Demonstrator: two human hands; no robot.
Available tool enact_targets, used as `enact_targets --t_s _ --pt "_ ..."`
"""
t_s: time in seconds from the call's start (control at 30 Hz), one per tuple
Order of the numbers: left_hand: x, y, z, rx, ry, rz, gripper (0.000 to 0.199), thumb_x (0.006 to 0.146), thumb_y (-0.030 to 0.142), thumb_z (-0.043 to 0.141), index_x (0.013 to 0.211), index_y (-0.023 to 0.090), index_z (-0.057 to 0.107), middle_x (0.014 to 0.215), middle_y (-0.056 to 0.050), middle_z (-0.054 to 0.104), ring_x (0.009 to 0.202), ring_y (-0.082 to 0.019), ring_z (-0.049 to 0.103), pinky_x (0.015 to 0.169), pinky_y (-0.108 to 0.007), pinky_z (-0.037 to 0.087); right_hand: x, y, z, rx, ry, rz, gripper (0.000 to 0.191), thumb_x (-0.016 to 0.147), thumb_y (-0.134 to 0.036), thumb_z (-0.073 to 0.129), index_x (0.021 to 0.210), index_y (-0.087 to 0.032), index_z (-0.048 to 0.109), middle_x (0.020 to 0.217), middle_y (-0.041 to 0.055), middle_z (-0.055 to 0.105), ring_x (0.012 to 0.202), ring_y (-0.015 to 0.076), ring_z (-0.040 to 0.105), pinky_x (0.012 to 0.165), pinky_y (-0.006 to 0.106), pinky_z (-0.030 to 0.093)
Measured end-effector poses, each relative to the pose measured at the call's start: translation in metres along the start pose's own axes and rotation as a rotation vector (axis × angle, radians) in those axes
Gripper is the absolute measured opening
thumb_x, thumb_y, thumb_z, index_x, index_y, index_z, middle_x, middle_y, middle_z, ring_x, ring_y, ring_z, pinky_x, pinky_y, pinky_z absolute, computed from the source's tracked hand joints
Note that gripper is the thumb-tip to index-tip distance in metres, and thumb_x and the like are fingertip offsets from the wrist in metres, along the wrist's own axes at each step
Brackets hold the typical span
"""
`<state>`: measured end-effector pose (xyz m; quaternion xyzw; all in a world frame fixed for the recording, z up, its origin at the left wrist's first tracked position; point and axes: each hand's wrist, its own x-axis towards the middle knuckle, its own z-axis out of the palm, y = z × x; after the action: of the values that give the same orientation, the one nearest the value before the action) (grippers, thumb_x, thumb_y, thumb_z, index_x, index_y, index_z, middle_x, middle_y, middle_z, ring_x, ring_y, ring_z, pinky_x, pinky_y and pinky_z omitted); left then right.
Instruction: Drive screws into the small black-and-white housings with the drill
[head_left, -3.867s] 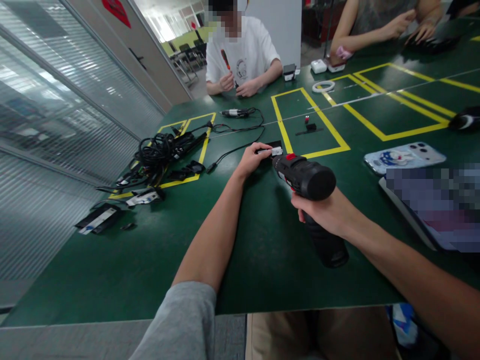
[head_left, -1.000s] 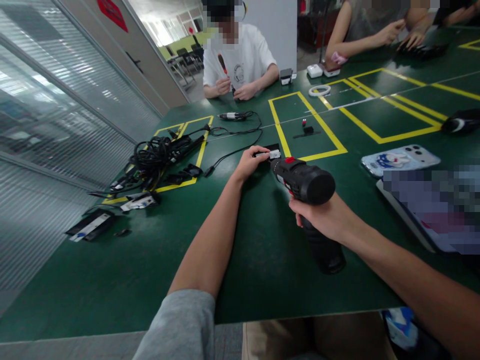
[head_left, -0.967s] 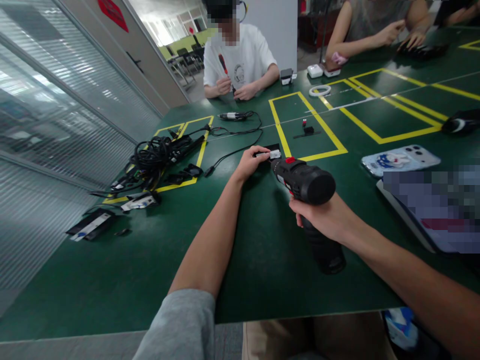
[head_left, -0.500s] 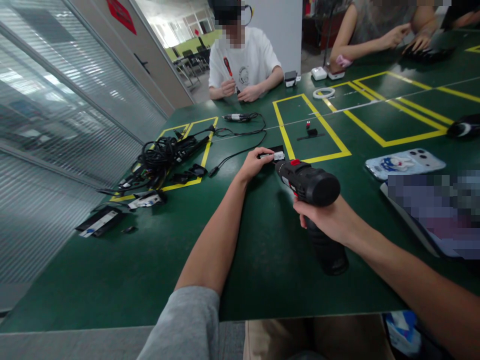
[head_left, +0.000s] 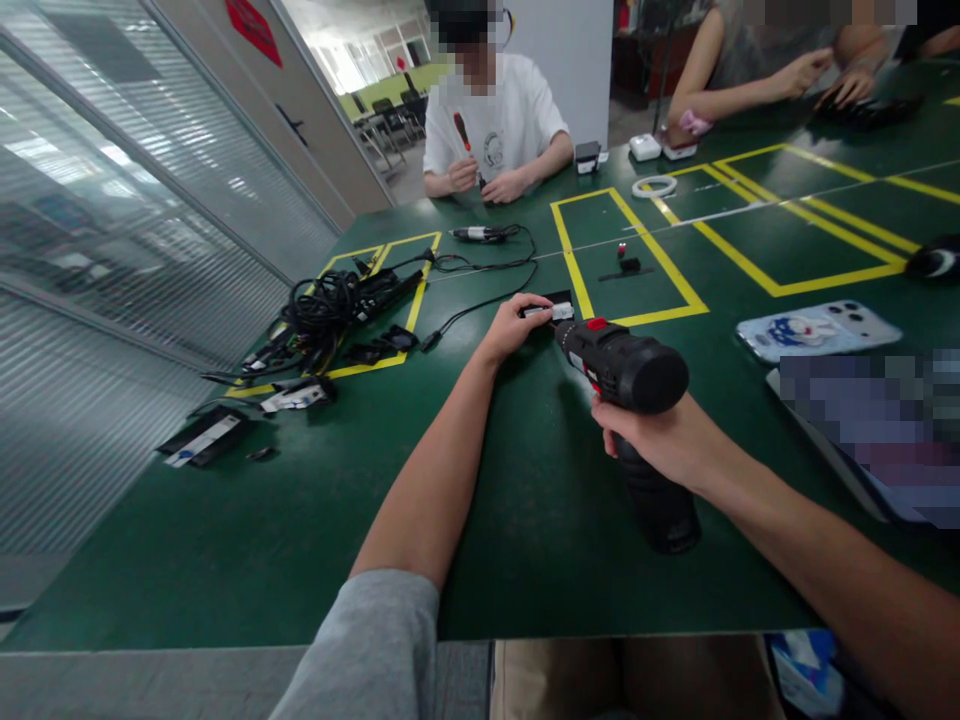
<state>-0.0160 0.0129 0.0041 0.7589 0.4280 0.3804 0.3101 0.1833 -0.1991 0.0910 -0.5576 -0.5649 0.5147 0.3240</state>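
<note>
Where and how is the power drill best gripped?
Likely by its black handle, coming from the near right: the handle drops below the body of the power drill, whose nose points forward-left. The right hand wraps it there.

on the table [head_left: 570,540], a cable heap [head_left: 322,305] at left, behind a block [head_left: 201,437]; at centre, a part [head_left: 562,311] in the left hand [head_left: 516,326], just beyond the drill [head_left: 622,366] in the right hand [head_left: 654,437]; inside a taped rectangle [head_left: 664,316], a piece [head_left: 630,265]; behind that, a ring [head_left: 637,189]; at right, a phone [head_left: 817,332].
</note>
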Motion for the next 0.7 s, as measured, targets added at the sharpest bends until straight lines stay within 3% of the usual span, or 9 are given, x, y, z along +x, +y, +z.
enact_targets --t_s 0.33,0.7 --pt "0.0016 -0.0063 0.0002 -0.056 -0.022 -0.018 0.038 0.078 0.039 0.068 0.109 0.018 0.071 0.114 -0.007 0.069 0.106 -0.021 0.061 0.098 -0.033 0.044 -0.0012 0.0024 -0.0014 0.026 -0.019 0.002 0.005 0.077 -0.023 0.061 0.077 -0.019 0.057 0.055 -0.0008 0.062 0.052 0.0155 0.061 0.053 0.028 0.047" --pt "0.0032 -0.0076 0.0011 -0.041 0.004 -0.014 0.029 0.076 0.036 0.070 0.100 0.019 0.074 0.108 -0.006 0.071 0.106 -0.021 0.062 0.101 -0.034 0.044 0.0001 0.0007 0.0002 0.013 -0.004 -0.005 0.005 0.075 -0.021 0.061 0.072 -0.019 0.057 0.053 -0.0008 0.061 0.049 0.0148 0.060 0.051 0.027 0.046"
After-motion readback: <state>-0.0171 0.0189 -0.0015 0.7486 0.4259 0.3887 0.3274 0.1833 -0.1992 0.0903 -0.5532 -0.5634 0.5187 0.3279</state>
